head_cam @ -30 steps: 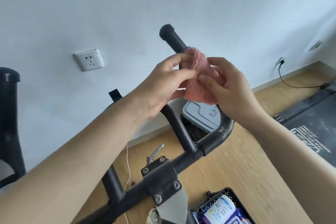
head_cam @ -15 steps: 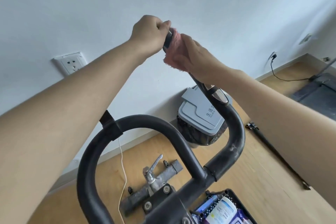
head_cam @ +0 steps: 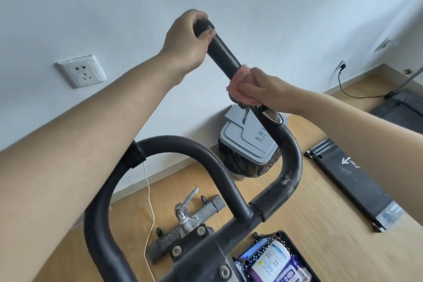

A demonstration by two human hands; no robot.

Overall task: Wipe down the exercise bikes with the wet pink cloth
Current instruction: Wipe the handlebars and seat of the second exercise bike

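Lower than half a second ago, the right hand (head_cam: 267, 91) grips the pink cloth (head_cam: 240, 86) wrapped round the handlebar (head_cam: 223, 52), just above a shiny metal plate (head_cam: 273, 117). The left hand (head_cam: 185, 40) clasps the bar's top end.

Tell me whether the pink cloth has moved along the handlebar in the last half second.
Yes. The pink cloth has slid down the handlebar, away from its tip toward the silver sensor plate.
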